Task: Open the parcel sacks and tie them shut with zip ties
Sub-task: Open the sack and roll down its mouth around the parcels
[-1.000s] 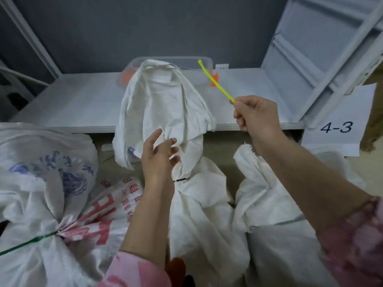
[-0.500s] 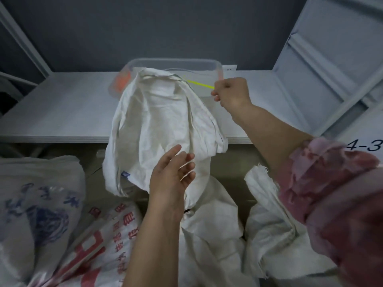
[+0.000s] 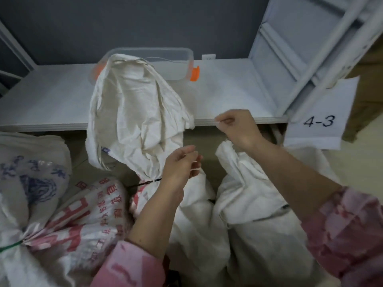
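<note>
A white woven sack point(image 3: 134, 121) stands in the middle, its loose top leaning on the shelf edge. A black zip tie point(image 3: 145, 182) cinches its neck. My left hand point(image 3: 180, 164) is right of that neck, fingers pinched on a thin white zip tie point(image 3: 195, 168). My right hand point(image 3: 238, 127) is higher and to the right, at the shelf edge, pinching a small white end that looks like the same tie. The stretch between the hands is too faint to see. Another white sack point(image 3: 248, 183) sits below my right hand with its top loose.
A clear plastic bin point(image 3: 178, 59) with orange clips stands on the grey shelf point(image 3: 228, 90) behind the sack. A red-printed sack point(image 3: 83, 214) with a green tie point(image 3: 8, 246) and a blue-printed sack point(image 3: 31, 179) lie left. A "4-3" label point(image 3: 319, 121) hangs right.
My right hand carried the yellow tie to the bin and came back down without it, now pinching a white one. My left hand let go of the sack's neck and moved right.
</note>
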Motion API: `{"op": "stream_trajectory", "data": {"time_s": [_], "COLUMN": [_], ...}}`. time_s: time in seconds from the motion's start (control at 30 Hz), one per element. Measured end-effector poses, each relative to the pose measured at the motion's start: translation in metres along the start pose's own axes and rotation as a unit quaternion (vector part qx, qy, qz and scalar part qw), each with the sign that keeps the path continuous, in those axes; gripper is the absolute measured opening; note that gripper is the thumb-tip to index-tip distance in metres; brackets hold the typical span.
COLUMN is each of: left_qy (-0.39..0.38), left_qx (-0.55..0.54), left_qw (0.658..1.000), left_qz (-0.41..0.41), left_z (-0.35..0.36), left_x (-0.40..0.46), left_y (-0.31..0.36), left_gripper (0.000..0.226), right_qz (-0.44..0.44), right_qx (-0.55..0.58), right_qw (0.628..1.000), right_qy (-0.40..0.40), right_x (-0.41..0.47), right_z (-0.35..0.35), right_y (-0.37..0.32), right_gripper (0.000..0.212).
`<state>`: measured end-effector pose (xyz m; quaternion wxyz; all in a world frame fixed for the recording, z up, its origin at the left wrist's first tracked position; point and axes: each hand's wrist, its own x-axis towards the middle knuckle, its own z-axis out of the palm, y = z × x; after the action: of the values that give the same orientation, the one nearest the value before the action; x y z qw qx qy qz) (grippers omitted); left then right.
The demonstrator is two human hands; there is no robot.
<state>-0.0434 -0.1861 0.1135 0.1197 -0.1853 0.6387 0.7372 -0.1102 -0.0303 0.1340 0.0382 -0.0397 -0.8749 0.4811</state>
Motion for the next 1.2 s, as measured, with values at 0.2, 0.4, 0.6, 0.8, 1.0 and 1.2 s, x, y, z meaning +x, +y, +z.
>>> {"op": "stream_trajectory", "data": {"time_s": [0.2,0.4,0.6,0.8,1.0,1.2], "left_qy": [-0.073,-0.036,-0.008,-0.041,-0.099,0.07], "left_qx": [0.19,0.341,0.398,0.385,0.418,0.215], "left_qw": [0.979,0.938,0.916,0.874,0.792,0.961], "left_qz": [-0.016,0.044,0.048,0.293,0.435,0.159], "left_z": [0.058,0.097,0.113,0.116,0.101,0.089], "left_x": [-0.03,-0.028,-0.024,-0.068,-0.103,-0.125], "left_y": [-0.036,-0.056,-0.068,-0.068,-0.064,-0.009], "left_gripper": [0.01,0.033,0.029,0.009,0.013,0.059], "right_qz": [0.061,0.02,0.025,0.013,0.068,-0.005], "right_qx": [-0.151,-0.331,-0.314,-0.285,-0.22,-0.16], "right_qw": [0.986,0.943,0.949,0.958,0.973,0.982], "right_qy": [0.027,0.032,0.012,0.026,0.003,0.1], "right_x": [-0.083,-0.134,-0.155,-0.126,-0.117,-0.146], "right_z": [-0.063,-0.103,-0.108,-0.118,-0.12,-0.147], "right_y": [0.056,0.095,0.107,0.075,0.042,0.017], "right_gripper": [0.018,0.024,0.023,0.031,0.034,0.004]}}
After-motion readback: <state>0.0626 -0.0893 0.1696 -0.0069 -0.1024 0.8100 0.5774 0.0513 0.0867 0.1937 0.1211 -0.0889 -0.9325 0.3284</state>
